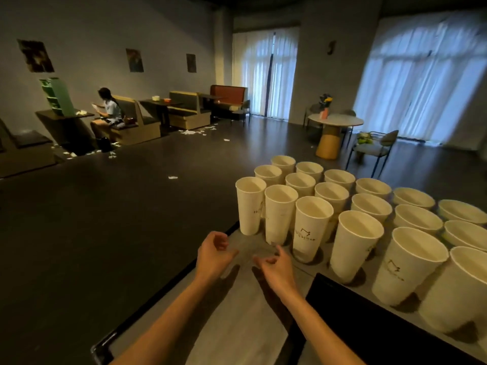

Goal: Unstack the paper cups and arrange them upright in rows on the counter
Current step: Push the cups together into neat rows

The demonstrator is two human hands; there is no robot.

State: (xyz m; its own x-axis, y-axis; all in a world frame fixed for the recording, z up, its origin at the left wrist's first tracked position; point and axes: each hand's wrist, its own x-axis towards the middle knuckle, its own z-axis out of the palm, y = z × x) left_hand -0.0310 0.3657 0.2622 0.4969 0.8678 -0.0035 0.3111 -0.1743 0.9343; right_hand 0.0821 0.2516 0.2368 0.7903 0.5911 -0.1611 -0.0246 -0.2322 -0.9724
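Two bare forearms reach forward from the bottom edge over the grey table point(237, 325), near its left, dark-trimmed edge. The left hand point(213, 255) hovers with fingers curled loosely inward, its grip half-wide and holding nothing. The right hand point(274, 267) sits just beside it, apart from it, fingers bent toward the left hand, its grip likewise loose and holding nothing. Both hands cast dark shadows on the table below them. To the right of the right forearm lies a flat black panel point(369, 325); what it is cannot be told.

Beyond the hands and stretching away to the right stand the white paper cups point(312, 227), all upright with mouths open, set in three slanting rows that run from the table's left end toward the right edge of view. The cup nearest the right hand bears a small dark printed logo, as does the front-row cup point(407, 264) farther right. The cups stand close together, some rims nearly touching.

Farther off, across a dark floor point(131, 206) scattered with scraps of white paper, a seated person point(109, 114) sits in a booth by the left wall. A round table point(334, 121) with a vase of flowers and chairs stands before tall curtained windows point(421, 83).
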